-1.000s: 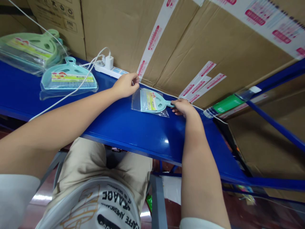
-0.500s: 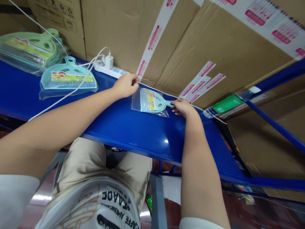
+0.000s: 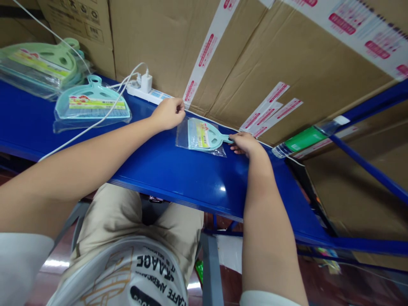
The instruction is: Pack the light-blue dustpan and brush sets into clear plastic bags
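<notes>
A small teal dustpan (image 3: pixel 205 135) with a printed label lies in a clear plastic bag (image 3: pixel 182 137) on the blue shelf (image 3: pixel 178 174). My left hand (image 3: pixel 167 114) pinches the bag's far left corner with closed fingers. My right hand (image 3: pixel 246 143) holds the dustpan's handle at the bag's right end. Both hands rest on the shelf surface.
A larger bagged teal dustpan (image 3: pixel 91 102) and a stack of green ones (image 3: pixel 38 63) lie at the left. A white power strip with charger (image 3: pixel 145 89) and its cable (image 3: pixel 92 123) run behind. Taped cardboard boxes (image 3: pixel 255 59) stand at the back. A green-labelled bottle (image 3: pixel 304 138) lies at the right.
</notes>
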{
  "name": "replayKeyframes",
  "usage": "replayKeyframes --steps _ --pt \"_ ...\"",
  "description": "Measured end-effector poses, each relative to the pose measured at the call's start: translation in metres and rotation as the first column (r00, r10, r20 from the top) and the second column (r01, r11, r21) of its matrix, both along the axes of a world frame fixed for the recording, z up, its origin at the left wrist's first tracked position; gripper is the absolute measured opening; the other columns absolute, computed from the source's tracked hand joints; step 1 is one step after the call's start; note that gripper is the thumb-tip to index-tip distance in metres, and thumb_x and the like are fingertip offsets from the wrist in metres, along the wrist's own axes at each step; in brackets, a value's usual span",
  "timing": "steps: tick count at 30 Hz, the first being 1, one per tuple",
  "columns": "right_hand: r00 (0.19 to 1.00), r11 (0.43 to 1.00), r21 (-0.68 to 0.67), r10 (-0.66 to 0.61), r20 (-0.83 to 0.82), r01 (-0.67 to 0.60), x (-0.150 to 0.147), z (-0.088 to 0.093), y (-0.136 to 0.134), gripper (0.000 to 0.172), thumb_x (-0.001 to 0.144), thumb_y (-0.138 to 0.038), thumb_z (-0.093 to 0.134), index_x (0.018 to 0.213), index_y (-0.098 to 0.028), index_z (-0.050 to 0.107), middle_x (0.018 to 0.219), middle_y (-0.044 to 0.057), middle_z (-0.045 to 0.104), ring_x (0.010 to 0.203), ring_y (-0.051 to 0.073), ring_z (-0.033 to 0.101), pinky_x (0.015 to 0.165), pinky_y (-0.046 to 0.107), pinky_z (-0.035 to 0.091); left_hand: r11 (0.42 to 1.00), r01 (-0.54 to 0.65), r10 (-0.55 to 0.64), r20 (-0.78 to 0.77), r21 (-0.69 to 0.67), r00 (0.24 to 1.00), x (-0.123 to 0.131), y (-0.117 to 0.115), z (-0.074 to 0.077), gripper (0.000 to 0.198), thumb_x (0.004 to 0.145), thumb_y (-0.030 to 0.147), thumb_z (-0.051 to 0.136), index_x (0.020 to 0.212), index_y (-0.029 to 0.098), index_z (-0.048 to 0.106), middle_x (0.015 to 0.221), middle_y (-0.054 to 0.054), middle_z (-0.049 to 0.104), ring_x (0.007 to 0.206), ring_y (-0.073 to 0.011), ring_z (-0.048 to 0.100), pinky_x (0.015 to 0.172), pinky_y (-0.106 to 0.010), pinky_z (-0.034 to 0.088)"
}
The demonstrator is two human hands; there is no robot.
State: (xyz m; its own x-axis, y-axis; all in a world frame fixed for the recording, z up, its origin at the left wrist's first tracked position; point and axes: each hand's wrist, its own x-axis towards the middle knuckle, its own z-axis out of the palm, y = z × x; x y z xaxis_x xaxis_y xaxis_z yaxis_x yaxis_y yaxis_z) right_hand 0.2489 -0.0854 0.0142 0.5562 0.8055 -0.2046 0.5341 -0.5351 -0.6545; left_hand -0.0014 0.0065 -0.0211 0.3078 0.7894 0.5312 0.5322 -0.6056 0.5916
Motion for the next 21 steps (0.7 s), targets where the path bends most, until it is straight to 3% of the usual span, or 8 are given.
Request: replayKeyframes --steps 13,21 --pt "1.0 1.0 -0.003 -0.011 0.005 0.011 -0.0046 0.003 -0.0027 0.016 0.102 -0.017 0.056 0.087 -0.017 0.062 0.059 -0.005 0.057 0.041 0.006 0.049 0.038 0.015 0.039 0.998 0.056 -0.057 0.032 0.033 0.998 -0.0013 0.0029 -0.0039 0.008 0.073 0.016 0.059 0.072 0.024 0.06 0.064 0.0 0.054 0.078 -0.0201 0.06 0.075 -0.032 0.05" --pt "1.0 1.0 0.004 -0.01 0.006 0.01 -0.0013 -0.0002 -0.0003 0.011 0.098 -0.016 0.06 0.088 -0.017 0.062 0.059 -0.004 0.058 0.041 0.006 0.049 0.04 0.016 0.041 0.999 0.034 -0.034 -0.017 0.023 0.999 -0.0002 -0.0009 -0.0003 0.011 0.072 0.015 0.056 0.066 0.024 0.053 0.062 0.001 0.052 0.074 -0.0193 0.058 0.077 -0.035 0.049"
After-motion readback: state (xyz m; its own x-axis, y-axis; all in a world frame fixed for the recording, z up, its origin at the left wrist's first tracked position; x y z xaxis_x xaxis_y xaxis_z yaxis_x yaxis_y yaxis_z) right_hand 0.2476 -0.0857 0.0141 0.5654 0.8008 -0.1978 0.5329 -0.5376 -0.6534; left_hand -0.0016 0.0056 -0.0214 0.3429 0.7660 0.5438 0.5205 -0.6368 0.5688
